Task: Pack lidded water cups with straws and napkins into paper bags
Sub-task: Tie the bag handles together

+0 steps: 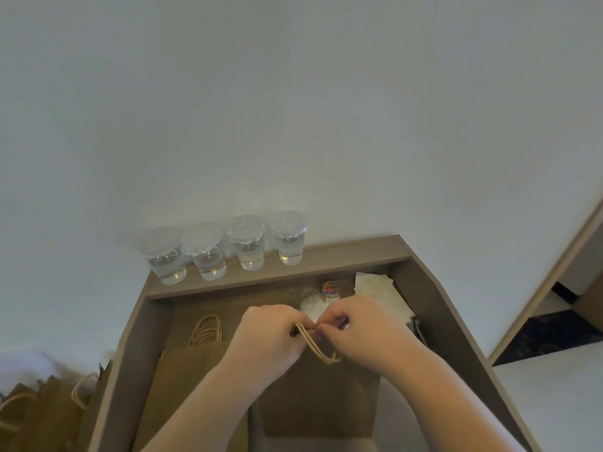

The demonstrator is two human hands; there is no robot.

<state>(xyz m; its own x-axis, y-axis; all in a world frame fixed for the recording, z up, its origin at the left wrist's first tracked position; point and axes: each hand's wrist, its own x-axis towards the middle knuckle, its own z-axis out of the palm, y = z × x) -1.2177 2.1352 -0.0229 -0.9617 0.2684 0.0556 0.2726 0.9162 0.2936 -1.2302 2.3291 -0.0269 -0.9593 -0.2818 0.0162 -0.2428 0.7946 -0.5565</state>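
A brown paper bag (319,396) stands upright in front of me on the desk. My left hand (267,334) and my right hand (362,324) pinch its top edge together, and the twisted paper handles (318,349) hang toward me. Several lidded clear cups of water (208,252) stand in a row on the raised back ledge. A pile of white napkins (378,291) lies at the back right. A flat stack of more paper bags (192,370) with handles lies to the left of the bag.
A small jar of coloured clips (330,289) and a clear lid (310,296) sit behind my hands. Desk side walls (434,308) box in the work area. More paper bags (49,406) stand outside at the lower left. A white wall is behind the ledge.
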